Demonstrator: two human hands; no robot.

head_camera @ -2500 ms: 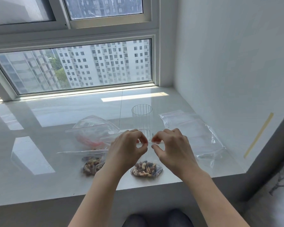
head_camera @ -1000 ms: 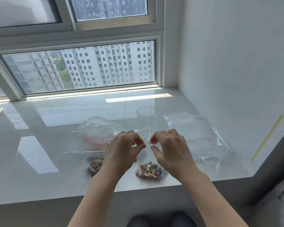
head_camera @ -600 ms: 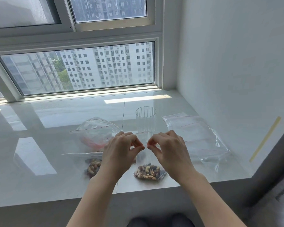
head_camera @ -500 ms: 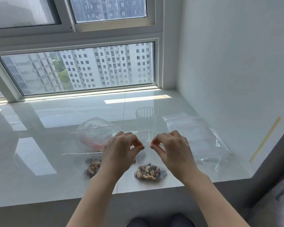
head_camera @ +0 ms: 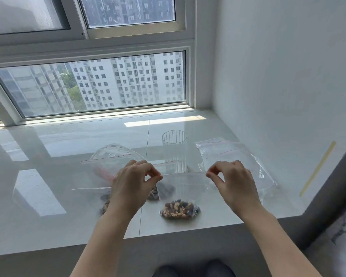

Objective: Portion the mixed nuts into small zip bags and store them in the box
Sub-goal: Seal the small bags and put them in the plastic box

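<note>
Item: small zip bag (head_camera: 183,188), clear, held upright just above the surface (head_camera: 68,152) near its front edge, with a portion of mixed nuts (head_camera: 179,209) settled in its bottom corner. Left hand (head_camera: 134,183): grip narrow, thumb and forefinger pinched on the left end of the zip strip. Right hand (head_camera: 233,181): grip narrow, pinched on the right end of the same strip, which runs taut between the two. Adjacent: a second nut portion (head_camera: 108,202) in a bag partly hidden behind the left wrist; a larger open bag (head_camera: 114,158) beyond it; a ribbed clear cup (head_camera: 174,150) upright behind the held bag; a flat stack of empty bags (head_camera: 234,160) to the right. No box in view. Risks, judged: the seal may be incomplete, since whether the strip has closed along its whole length cannot be told, and a gap would let nuts spill once the bag is laid down or packed; the film is thin and slippery, so one pinch letting go would tip the bag sideways; the bag hangs near the front edge, so a drop could send it off the surface. Change against the earlier frames: the two hands, then pinching close together at the middle of the strip, now sit well apart at its ends; the right hand has travelled rightward, the left has held its place.
</note>
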